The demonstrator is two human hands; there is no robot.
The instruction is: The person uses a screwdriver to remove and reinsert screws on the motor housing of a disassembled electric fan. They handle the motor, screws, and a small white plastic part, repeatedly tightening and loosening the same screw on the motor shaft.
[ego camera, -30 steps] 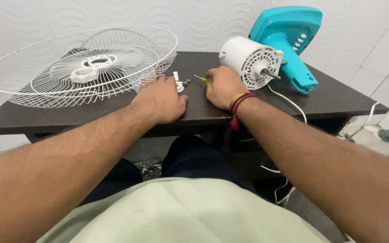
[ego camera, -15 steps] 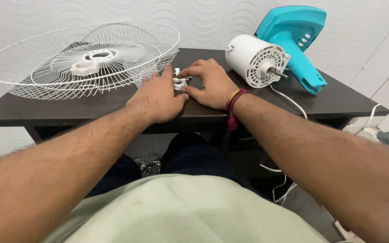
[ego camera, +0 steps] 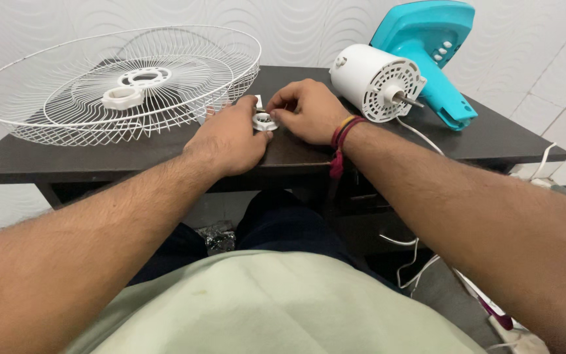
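White plastic ring (ego camera: pixel 264 120) between both hands' grip

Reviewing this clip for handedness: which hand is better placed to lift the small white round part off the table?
Probably the left hand: its fingers already rest on the white round part, while the right hand touches only its far edge.

There were 2 hands (ego camera: pixel 230 141), 1 small white ring-shaped part (ego camera: pixel 264 121), 1 white wire fan guard (ego camera: pixel 119 82), 1 white fan motor (ego camera: pixel 378 82), 1 teal fan base (ego camera: pixel 433 39) and 1 dark table (ego camera: pixel 492 141).
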